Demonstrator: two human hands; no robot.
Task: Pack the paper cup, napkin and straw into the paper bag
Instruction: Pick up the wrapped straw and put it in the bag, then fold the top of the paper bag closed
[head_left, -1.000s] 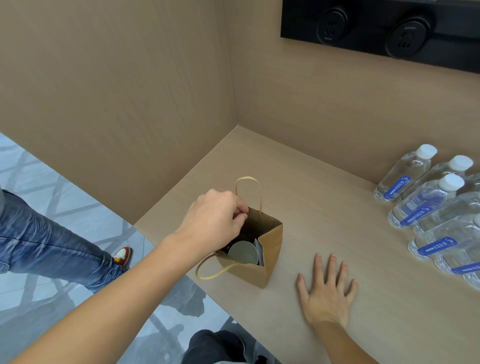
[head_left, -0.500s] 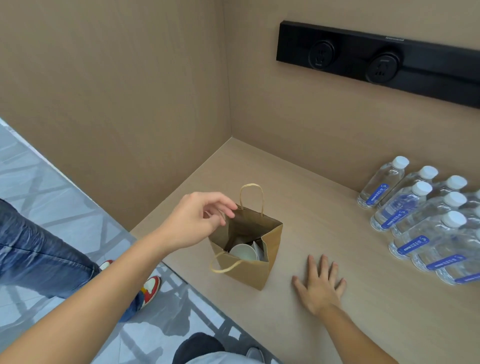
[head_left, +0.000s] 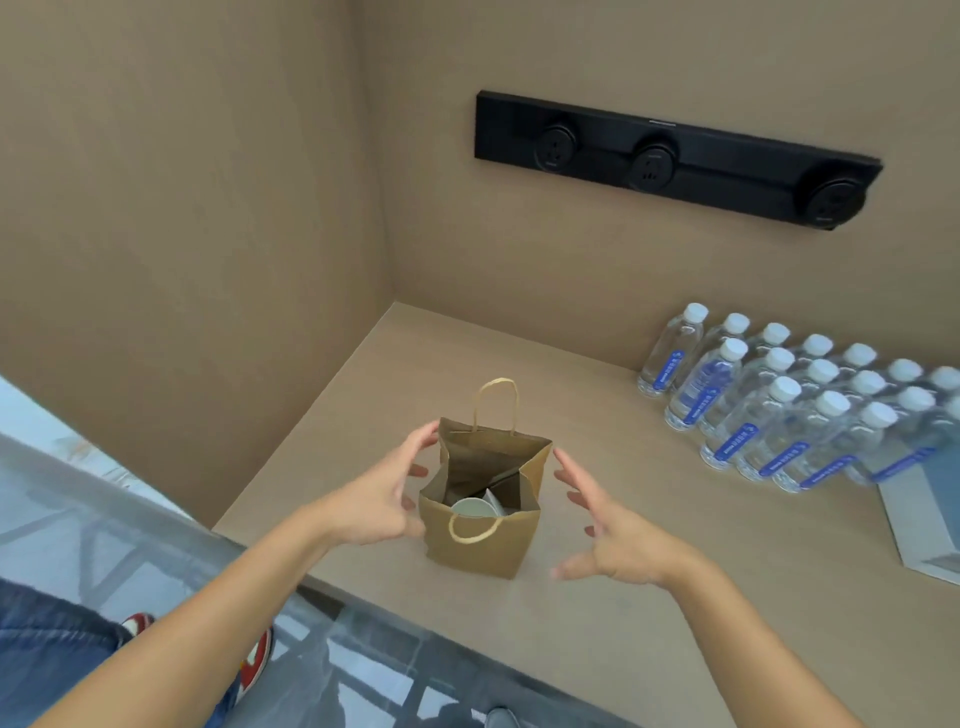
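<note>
Both hands are spread wide and empty: the right hand (head_left: 613, 540) hovers just beside the paper bag (head_left: 480, 540), the left hand (head_left: 379, 499) touching or nearly touching its opposite side, seemingly to steady or close it. Inside stands the paper cup (head_left: 472, 507) with something pale, probably the napkin (head_left: 493, 500); no straw is discernible. Farther along the counter (head_left: 597, 639) stand water bottles (head_left: 779, 410).

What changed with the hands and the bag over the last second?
The left hand drew out of the bag's mouth and now sits open against the paper bag's left side. The right hand lifted off the counter and hovers open just right of the bag, apparently not touching. The bag stayed upright in place, the paper cup inside.
</note>
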